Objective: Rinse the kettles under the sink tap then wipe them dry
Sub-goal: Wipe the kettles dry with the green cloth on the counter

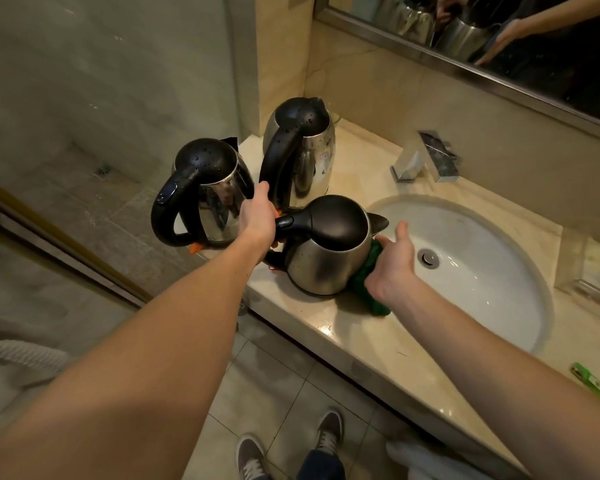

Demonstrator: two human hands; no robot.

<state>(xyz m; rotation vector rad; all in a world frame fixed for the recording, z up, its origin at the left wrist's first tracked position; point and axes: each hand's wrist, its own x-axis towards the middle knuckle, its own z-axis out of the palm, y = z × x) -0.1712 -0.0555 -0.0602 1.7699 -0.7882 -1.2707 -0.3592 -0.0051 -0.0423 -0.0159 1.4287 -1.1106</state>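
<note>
Head view shows you standing at a pale stone bench (329,327) with three steel kettles grouped left of the white sink (482,282). Your left hand (258,216) is wrapped around the black handle of the near kettle (326,261), which stands upright on the bench by the basin's rim, spout toward the sink. Your right hand (392,265) lies against that kettle's right side with a green cloth (368,284) trapped under the palm, thumb lifted clear; the mirror (551,74) reflects its fingers stretched out rather than curled. The left kettle (208,188) sits at the bench's corner just behind your left hand, and the back kettle (309,147) stands beside the wall; both carry water drops on their black lids. A square chrome tap (426,157) stands behind the basin. A small green item (593,382) lies on the bench at the far right.
</note>
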